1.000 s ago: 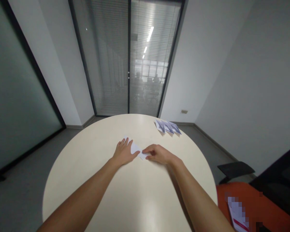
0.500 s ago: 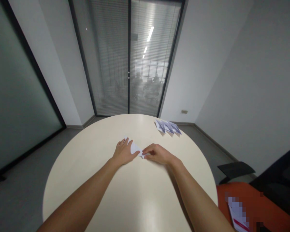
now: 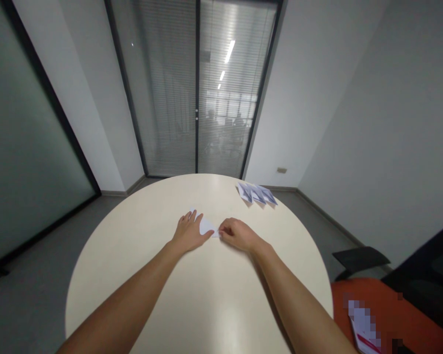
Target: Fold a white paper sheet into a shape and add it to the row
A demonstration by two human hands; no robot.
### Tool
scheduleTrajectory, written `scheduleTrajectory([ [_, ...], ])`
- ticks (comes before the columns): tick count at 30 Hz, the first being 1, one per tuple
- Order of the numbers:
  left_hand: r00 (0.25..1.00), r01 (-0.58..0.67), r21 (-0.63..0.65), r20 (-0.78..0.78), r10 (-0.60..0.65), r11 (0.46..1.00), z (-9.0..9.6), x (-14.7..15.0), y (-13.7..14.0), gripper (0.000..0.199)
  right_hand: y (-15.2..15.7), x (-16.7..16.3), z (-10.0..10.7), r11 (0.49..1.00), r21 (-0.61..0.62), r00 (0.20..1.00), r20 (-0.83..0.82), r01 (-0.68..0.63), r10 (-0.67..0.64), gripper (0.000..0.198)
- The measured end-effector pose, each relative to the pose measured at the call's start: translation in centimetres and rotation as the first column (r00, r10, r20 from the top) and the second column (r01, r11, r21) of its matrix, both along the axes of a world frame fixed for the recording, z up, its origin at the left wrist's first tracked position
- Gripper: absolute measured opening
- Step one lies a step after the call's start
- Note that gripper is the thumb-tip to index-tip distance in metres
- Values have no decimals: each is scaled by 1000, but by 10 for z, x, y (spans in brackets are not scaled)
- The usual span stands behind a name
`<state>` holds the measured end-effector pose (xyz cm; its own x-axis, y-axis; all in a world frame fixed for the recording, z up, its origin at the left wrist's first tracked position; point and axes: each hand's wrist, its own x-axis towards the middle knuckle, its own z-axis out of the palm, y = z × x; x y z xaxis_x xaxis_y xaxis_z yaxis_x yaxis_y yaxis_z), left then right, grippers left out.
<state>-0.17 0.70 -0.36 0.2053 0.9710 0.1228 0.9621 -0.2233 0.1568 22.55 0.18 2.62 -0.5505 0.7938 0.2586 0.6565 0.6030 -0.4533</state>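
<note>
A small folded sheet of white paper [image 3: 205,226] lies on the round table in front of me, partly covered by my fingers. My left hand [image 3: 189,231] rests flat on its left part, fingers spread, the thumb reaching along its near edge. At the paper's right tip, my right hand [image 3: 238,233] has thumb and fingertips pinched together on the corner. The folds under my left palm are hidden.
Folded paper pieces [image 3: 256,193] stand in a row at the table's far right edge. The pale round table [image 3: 206,295] fills the middle. An orange chair [image 3: 402,314] with a black armrest [image 3: 362,258] is at the right, partly blurred items on its seat. Behind is a glass partition [image 3: 170,98].
My right hand has shifted slightly, its fingers curling in more tightly at the paper's right corner. The corner's small raised flap now looks flatter. My left hand has stayed still.
</note>
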Motion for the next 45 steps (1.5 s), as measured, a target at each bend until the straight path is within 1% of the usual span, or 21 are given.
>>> scheduleTrajectory([
  [6, 1000, 4, -44, 8, -3, 999, 2, 1, -1, 86, 0, -5, -1, 999, 33, 1000, 8, 6, -6, 13],
  [11, 1000, 17, -66, 22, -15, 998, 1, 1, -1, 89, 1, -6, -5, 997, 70, 999, 5, 39, -40, 8],
  [15, 1000, 17, -76, 20, -15, 997, 1, 2, -1, 96, 2, -5, -6, 997, 62, 999, -13, 47, -46, 7],
  [18, 1000, 0, -78, 11, 1, 997, 4, 4, -2, 95, 1, -6, -5, 997, 57, 999, -8, 45, -44, 9],
  [21, 1000, -18, -87, 2, 19, 996, 6, 5, -2, 93, 0, -8, -6, 996, 58, 997, 32, 75, -77, 7],
  [22, 1000, -22, -89, 0, 22, 996, 7, 6, -2, 92, -1, -9, -6, 994, 61, 994, 50, 93, -96, 9],
  [25, 1000, -26, -92, -2, 25, 995, 7, 6, -2, 91, -3, -7, -8, 989, 48, 986, 90, 138, -142, 28],
  [28, 1000, -25, -92, -3, 25, 995, 7, 6, -3, 92, -4, -2, -9, 986, -24, 980, 120, 162, -159, 35],
  [31, 1000, -26, -92, -5, 26, 995, 8, 6, -3, 92, -3, 7, -8, 980, -89, 976, 144, 179, -165, 36],
  [34, 1000, -26, -98, -1, 26, 995, 9, 5, -4, 91, -1, 13, -8, 977, -108, 974, 152, 186, -169, 36],
  [39, 1000, -17, -81, 1, 18, 997, 9, 5, -4, 91, -2, 11, -9, 982, -56, 978, 118, 181, -174, 35],
  [42, 1000, -6, -78, 4, 6, 997, 10, 6, -4, 91, -2, 6, -11, 988, -35, 985, 91, 151, -148, 38],
  [45, 1000, 20, -89, 17, -18, 996, 11, 6, -5, 90, 0, 7, -14, 993, -31, 990, 79, 116, -113, 35],
])
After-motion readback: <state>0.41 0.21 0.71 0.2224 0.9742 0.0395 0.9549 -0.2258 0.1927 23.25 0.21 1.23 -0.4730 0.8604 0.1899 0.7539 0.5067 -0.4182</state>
